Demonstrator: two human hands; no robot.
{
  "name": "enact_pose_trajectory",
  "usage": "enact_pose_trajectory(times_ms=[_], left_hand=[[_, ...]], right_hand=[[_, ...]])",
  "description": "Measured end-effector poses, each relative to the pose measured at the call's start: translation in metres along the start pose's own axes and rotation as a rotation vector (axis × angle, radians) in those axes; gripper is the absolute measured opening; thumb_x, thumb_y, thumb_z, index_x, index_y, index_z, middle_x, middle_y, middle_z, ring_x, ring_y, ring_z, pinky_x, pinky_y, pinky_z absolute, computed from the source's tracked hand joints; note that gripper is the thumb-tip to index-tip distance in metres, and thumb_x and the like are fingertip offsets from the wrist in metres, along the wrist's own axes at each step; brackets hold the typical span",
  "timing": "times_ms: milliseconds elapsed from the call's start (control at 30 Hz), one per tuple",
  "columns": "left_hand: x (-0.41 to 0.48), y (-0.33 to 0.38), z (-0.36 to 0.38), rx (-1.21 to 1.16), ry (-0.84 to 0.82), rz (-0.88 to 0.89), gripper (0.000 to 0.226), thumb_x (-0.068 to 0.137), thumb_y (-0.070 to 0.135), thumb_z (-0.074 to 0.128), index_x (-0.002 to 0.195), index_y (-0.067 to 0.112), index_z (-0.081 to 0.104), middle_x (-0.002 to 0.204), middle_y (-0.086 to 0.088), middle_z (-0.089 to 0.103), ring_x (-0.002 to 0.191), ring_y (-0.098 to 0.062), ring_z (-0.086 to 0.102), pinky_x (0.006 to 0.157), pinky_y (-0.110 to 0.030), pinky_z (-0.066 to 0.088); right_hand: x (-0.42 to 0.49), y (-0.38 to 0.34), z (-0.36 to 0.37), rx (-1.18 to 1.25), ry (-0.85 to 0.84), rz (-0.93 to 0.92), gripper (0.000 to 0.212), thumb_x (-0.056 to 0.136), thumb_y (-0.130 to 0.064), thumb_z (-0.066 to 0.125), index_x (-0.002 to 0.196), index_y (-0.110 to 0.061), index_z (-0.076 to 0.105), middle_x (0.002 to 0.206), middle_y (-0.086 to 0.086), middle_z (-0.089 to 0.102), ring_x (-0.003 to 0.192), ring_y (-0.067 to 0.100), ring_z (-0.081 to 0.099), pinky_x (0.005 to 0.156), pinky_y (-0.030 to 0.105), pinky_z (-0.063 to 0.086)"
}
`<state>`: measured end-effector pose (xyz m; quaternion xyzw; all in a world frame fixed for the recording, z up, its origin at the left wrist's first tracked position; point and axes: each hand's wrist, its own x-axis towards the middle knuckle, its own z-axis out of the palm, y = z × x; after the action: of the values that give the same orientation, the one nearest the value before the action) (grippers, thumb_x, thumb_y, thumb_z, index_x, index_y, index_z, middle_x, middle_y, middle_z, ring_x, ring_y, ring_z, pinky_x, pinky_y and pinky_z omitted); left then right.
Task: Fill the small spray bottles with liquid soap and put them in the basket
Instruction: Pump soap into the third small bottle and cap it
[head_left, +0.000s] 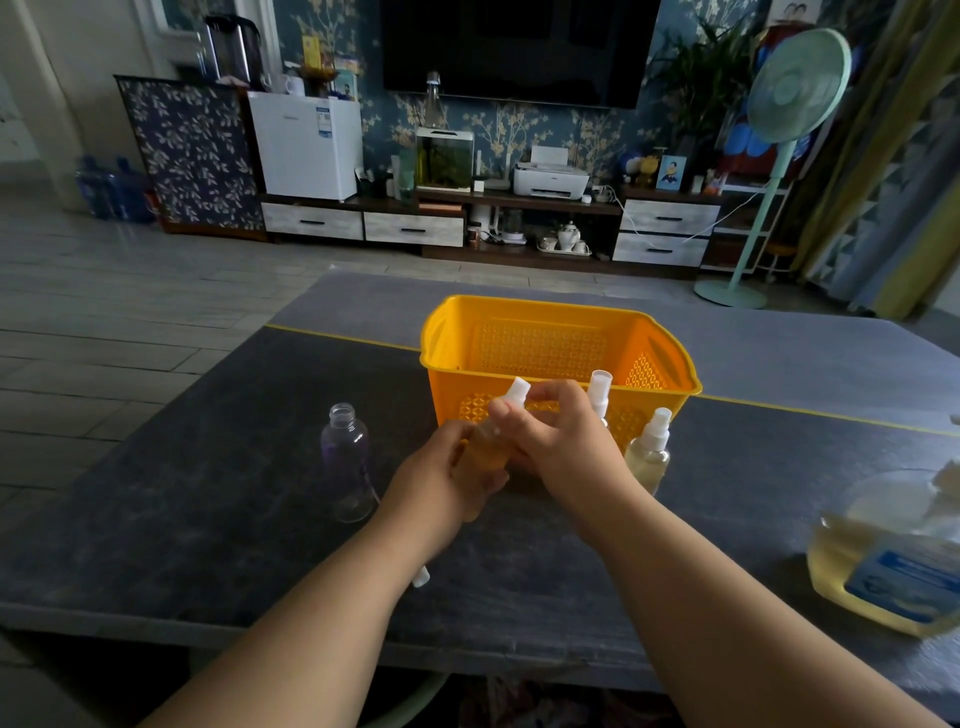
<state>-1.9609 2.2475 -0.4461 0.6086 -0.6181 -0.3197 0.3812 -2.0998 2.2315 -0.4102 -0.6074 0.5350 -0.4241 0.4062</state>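
My left hand (447, 475) grips the body of a small spray bottle (485, 441) holding yellowish liquid, just in front of the orange basket (524, 340). My right hand (558, 436) pinches its white spray top (517, 392). A filled spray bottle (649, 452) with a white top stands to the right of my hands. Another white-topped bottle (598, 392) shows behind my right hand, against the basket. An open, capless clear purple bottle (347, 462) stands to the left. A large jug of yellow liquid soap (893, 561) sits at the right edge.
A small white cap (421, 577) lies on the dark table (208, 519), partly hidden under my left forearm. The table's near edge runs along the bottom. Beyond the table are a TV cabinet and a standing fan (769, 156).
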Motion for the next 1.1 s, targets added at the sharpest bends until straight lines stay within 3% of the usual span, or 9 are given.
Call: enact_pose_trajectory(times_ms=[167, 233, 333, 500, 633, 767, 867, 1000, 1100], left_hand=[[-0.0026, -0.0004, -0.0004, -0.042, 0.002, 0.004, 0.031, 0.080, 0.035, 0.068, 0.106, 0.038, 0.051, 0.093, 0.010, 0.066, 0.081, -0.005, 0.062, 0.066, -0.025, 0.050], [-0.0035, 0.0001, 0.0014, -0.064, 0.002, 0.003, 0.032, 0.079, 0.034, 0.069, 0.106, 0.037, 0.052, 0.091, 0.009, 0.067, 0.078, -0.007, 0.064, 0.065, -0.028, 0.052], [-0.0025, 0.0025, 0.0005, -0.075, -0.001, 0.001, 0.032, 0.080, 0.034, 0.069, 0.107, 0.037, 0.051, 0.093, 0.010, 0.066, 0.080, -0.007, 0.063, 0.062, -0.023, 0.050], [-0.0033, 0.0010, 0.0008, -0.070, 0.005, 0.005, 0.031, 0.079, 0.033, 0.070, 0.104, 0.037, 0.052, 0.093, 0.008, 0.067, 0.080, -0.007, 0.063, 0.065, -0.026, 0.051], [-0.0019, 0.0034, 0.0005, -0.029, -0.001, -0.008, 0.034, 0.080, 0.037, 0.068, 0.109, 0.036, 0.050, 0.094, 0.011, 0.065, 0.080, -0.007, 0.062, 0.061, -0.023, 0.048], [-0.0016, 0.0045, -0.0014, -0.018, -0.001, -0.012, 0.029, 0.082, 0.037, 0.067, 0.105, 0.036, 0.049, 0.086, 0.013, 0.063, 0.073, 0.000, 0.059, 0.052, -0.015, 0.041], [-0.0046, 0.0052, -0.0004, -0.050, 0.012, 0.005, 0.027, 0.081, 0.030, 0.069, 0.101, 0.035, 0.051, 0.084, 0.008, 0.065, 0.067, -0.001, 0.059, 0.048, -0.009, 0.041], [-0.0025, 0.0071, -0.0029, -0.025, -0.009, -0.019, 0.030, 0.082, 0.035, 0.067, 0.104, 0.037, 0.049, 0.086, 0.012, 0.063, 0.070, -0.001, 0.059, 0.050, -0.014, 0.042], [-0.0023, 0.0055, -0.0036, -0.052, 0.015, -0.019, 0.030, 0.081, 0.035, 0.068, 0.105, 0.035, 0.051, 0.090, 0.009, 0.065, 0.075, -0.003, 0.061, 0.057, -0.019, 0.046]], right_hand=[[0.0000, 0.0007, -0.0024, -0.036, -0.020, -0.029, 0.021, 0.095, -0.047, 0.054, 0.104, -0.030, 0.063, 0.096, -0.004, 0.068, 0.095, 0.017, 0.067, 0.089, 0.041, 0.058], [0.0000, -0.0014, -0.0025, -0.139, 0.040, -0.045, 0.036, 0.088, -0.054, 0.060, 0.107, -0.023, 0.062, 0.093, -0.003, 0.068, 0.088, 0.015, 0.066, 0.080, 0.034, 0.058], [-0.0014, -0.0004, -0.0011, 0.052, -0.016, -0.004, 0.059, 0.080, -0.065, 0.059, 0.126, -0.029, 0.052, 0.118, -0.005, 0.065, 0.107, 0.016, 0.064, 0.092, 0.039, 0.057], [0.0019, 0.0001, -0.0027, -0.138, -0.008, -0.026, 0.029, 0.092, -0.048, 0.058, 0.109, -0.024, 0.062, 0.096, -0.003, 0.068, 0.094, 0.017, 0.066, 0.086, 0.038, 0.058], [-0.0005, -0.0029, 0.0007, 0.027, -0.028, 0.012, 0.065, 0.077, -0.065, 0.060, 0.129, -0.026, 0.051, 0.122, -0.007, 0.062, 0.112, 0.016, 0.062, 0.095, 0.042, 0.056], [-0.0017, -0.0017, 0.0004, -0.021, -0.072, -0.001, 0.023, 0.096, -0.044, 0.055, 0.114, -0.032, 0.058, 0.107, -0.008, 0.067, 0.102, 0.015, 0.065, 0.093, 0.042, 0.057], [-0.0019, -0.0045, 0.0011, -0.164, 0.030, 0.009, 0.035, 0.089, -0.050, 0.061, 0.114, -0.025, 0.057, 0.107, -0.003, 0.065, 0.096, 0.014, 0.064, 0.080, 0.030, 0.058], [-0.0043, -0.0028, 0.0044, 0.040, -0.035, 0.018, 0.059, 0.087, -0.052, 0.062, 0.139, -0.031, 0.042, 0.139, -0.007, 0.052, 0.125, 0.017, 0.054, 0.101, 0.042, 0.051], [-0.0035, -0.0018, 0.0039, -0.044, -0.050, 0.007, 0.037, 0.095, -0.045, 0.055, 0.129, -0.032, 0.053, 0.124, -0.010, 0.063, 0.111, 0.014, 0.061, 0.097, 0.043, 0.054]])
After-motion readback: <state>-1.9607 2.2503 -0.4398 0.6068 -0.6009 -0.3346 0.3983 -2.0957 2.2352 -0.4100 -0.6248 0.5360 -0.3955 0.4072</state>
